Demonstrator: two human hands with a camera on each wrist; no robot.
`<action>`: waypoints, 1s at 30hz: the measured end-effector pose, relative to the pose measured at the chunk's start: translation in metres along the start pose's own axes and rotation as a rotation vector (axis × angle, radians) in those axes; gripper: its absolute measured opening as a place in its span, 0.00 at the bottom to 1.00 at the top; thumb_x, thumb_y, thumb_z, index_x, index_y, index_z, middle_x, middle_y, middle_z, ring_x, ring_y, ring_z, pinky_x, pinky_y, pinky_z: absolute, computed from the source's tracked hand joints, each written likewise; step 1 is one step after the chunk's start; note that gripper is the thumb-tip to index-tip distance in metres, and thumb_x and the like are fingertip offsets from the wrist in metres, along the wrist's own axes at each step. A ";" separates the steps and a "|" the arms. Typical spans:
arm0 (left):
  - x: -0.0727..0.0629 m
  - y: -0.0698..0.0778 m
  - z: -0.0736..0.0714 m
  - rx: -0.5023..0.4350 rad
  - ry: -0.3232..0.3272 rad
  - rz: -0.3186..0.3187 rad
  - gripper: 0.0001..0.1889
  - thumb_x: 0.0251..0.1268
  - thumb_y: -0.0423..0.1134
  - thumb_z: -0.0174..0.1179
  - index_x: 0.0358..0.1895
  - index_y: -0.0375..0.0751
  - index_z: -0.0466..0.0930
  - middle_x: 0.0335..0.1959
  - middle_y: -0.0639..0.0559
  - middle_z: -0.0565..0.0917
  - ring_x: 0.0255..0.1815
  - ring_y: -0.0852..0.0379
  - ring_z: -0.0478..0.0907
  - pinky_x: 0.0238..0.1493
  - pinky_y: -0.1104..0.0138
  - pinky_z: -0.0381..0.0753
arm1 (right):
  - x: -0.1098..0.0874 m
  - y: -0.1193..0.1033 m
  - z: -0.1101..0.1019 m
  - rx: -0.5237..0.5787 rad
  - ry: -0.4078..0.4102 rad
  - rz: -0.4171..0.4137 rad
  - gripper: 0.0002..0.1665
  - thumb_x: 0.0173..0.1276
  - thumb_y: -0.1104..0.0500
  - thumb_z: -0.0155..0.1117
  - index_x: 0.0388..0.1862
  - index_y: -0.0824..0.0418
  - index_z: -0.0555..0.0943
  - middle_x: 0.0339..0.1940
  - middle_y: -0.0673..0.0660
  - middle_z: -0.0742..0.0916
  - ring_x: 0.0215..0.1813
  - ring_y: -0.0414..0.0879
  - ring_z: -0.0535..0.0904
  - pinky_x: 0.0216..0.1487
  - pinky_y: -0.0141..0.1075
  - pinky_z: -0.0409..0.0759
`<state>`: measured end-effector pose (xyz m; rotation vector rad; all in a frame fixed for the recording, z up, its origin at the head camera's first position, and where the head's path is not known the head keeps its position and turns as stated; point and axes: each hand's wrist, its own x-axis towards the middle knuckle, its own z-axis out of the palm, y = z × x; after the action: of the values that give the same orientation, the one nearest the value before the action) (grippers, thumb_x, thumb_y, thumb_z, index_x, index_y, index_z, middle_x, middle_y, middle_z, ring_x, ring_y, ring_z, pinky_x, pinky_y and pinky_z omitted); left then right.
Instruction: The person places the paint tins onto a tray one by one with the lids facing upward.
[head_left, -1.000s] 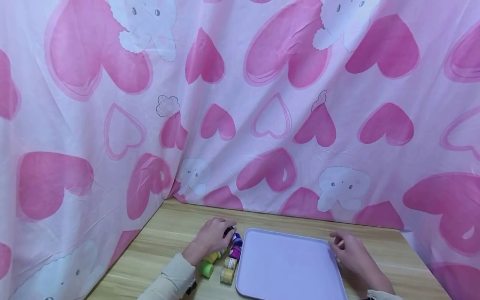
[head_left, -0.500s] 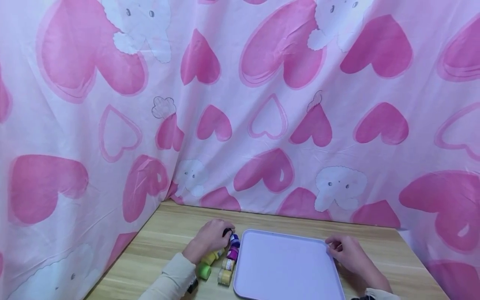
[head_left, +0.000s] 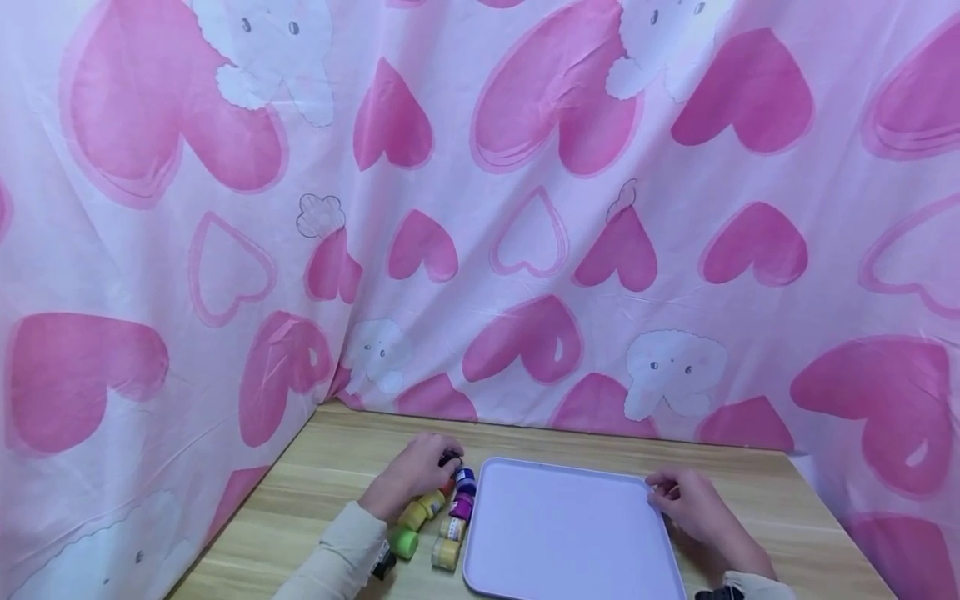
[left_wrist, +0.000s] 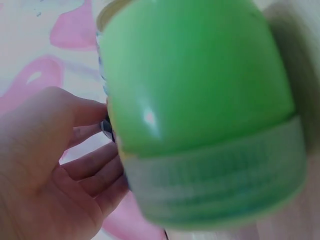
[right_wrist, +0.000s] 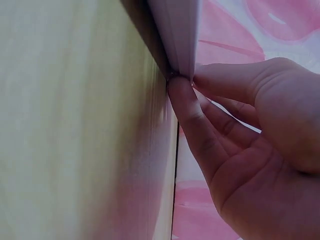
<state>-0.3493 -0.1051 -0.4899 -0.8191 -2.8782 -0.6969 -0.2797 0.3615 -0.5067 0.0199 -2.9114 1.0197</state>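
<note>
In the head view my left hand (head_left: 416, 468) is at the far end of two short rows of small paint jars, its fingers and thumb around a black jar (head_left: 450, 457). Beside it lie a blue jar (head_left: 465, 478), a purple jar (head_left: 461, 506), an orange-red one (head_left: 447, 486) and several yellowish ones. The green jar (left_wrist: 200, 85) fills much of the left wrist view and hides part of the hand's grip. At the far right corner of a pale lilac tray (head_left: 570, 533), my right hand (head_left: 693, 504) pinches the rim between thumb and forefinger.
The wood-grain table (head_left: 345, 442) carries everything. A pink heart-patterned cloth (head_left: 525, 250) hangs along its back and left sides. Near the left sleeve sits a small black object (head_left: 384, 562). The jars stand close along the tray's left edge.
The whole head view has drifted slightly left. Around the left hand, more of the yellow jars and an orange-red one have come into sight. The right hand stays at the tray's corner.
</note>
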 end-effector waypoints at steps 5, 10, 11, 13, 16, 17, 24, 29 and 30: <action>0.001 0.000 -0.001 -0.034 0.053 0.040 0.10 0.75 0.34 0.67 0.53 0.37 0.91 0.48 0.45 0.93 0.51 0.50 0.90 0.55 0.54 0.91 | 0.000 -0.001 0.001 0.000 0.005 -0.008 0.12 0.69 0.69 0.74 0.51 0.67 0.89 0.37 0.52 0.89 0.42 0.45 0.83 0.40 0.35 0.86; 0.003 0.006 -0.001 -0.078 0.109 0.095 0.10 0.75 0.33 0.67 0.54 0.38 0.91 0.49 0.48 0.93 0.53 0.51 0.90 0.57 0.55 0.91 | -0.001 -0.002 0.002 0.006 0.000 0.001 0.12 0.69 0.69 0.74 0.51 0.67 0.89 0.37 0.52 0.89 0.42 0.45 0.83 0.40 0.35 0.86; 0.004 0.007 -0.001 -0.084 0.120 0.112 0.10 0.75 0.33 0.67 0.54 0.39 0.91 0.48 0.49 0.94 0.52 0.51 0.90 0.57 0.56 0.91 | -0.001 -0.002 0.001 0.007 -0.002 0.005 0.12 0.69 0.69 0.74 0.51 0.67 0.89 0.37 0.52 0.89 0.42 0.45 0.83 0.40 0.35 0.86; 0.007 0.010 0.000 -0.092 0.135 0.140 0.10 0.75 0.33 0.67 0.54 0.40 0.91 0.48 0.49 0.94 0.51 0.52 0.91 0.56 0.57 0.92 | 0.000 -0.001 0.001 0.008 -0.006 0.012 0.12 0.70 0.69 0.74 0.51 0.67 0.89 0.38 0.52 0.89 0.42 0.45 0.83 0.40 0.36 0.86; 0.010 0.016 0.003 -0.081 0.152 0.188 0.11 0.75 0.33 0.67 0.56 0.40 0.89 0.49 0.48 0.93 0.51 0.51 0.91 0.55 0.58 0.92 | 0.000 -0.001 0.001 0.010 -0.012 0.025 0.12 0.71 0.68 0.73 0.52 0.67 0.89 0.39 0.52 0.89 0.42 0.45 0.82 0.41 0.37 0.87; 0.011 0.017 0.005 -0.076 0.153 0.198 0.11 0.75 0.34 0.67 0.56 0.40 0.89 0.50 0.47 0.93 0.51 0.51 0.91 0.56 0.58 0.92 | 0.000 0.000 0.001 0.008 -0.014 0.025 0.12 0.71 0.68 0.73 0.52 0.67 0.89 0.39 0.52 0.89 0.42 0.45 0.82 0.41 0.37 0.87; 0.013 0.027 0.013 -0.053 0.122 0.227 0.16 0.76 0.35 0.65 0.62 0.37 0.85 0.56 0.42 0.88 0.53 0.48 0.89 0.54 0.62 0.91 | 0.000 0.002 0.001 0.000 -0.020 0.028 0.12 0.71 0.68 0.73 0.52 0.66 0.89 0.40 0.52 0.89 0.43 0.45 0.82 0.42 0.37 0.87; 0.013 0.032 0.018 -0.055 0.061 0.196 0.19 0.78 0.37 0.64 0.66 0.34 0.83 0.57 0.42 0.84 0.55 0.47 0.87 0.53 0.67 0.90 | 0.000 0.002 0.002 -0.008 -0.017 0.017 0.12 0.71 0.67 0.73 0.52 0.66 0.88 0.39 0.52 0.89 0.42 0.45 0.82 0.42 0.37 0.87; 0.013 0.033 0.019 -0.062 0.053 0.193 0.19 0.78 0.37 0.64 0.67 0.34 0.83 0.57 0.42 0.84 0.55 0.48 0.87 0.54 0.67 0.90 | 0.000 0.001 0.002 -0.009 -0.017 0.021 0.12 0.71 0.67 0.73 0.52 0.66 0.89 0.39 0.52 0.89 0.42 0.45 0.82 0.42 0.37 0.87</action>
<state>-0.3425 -0.0652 -0.4912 -1.0524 -2.6957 -0.7750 -0.2803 0.3613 -0.5092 -0.0022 -2.9372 1.0142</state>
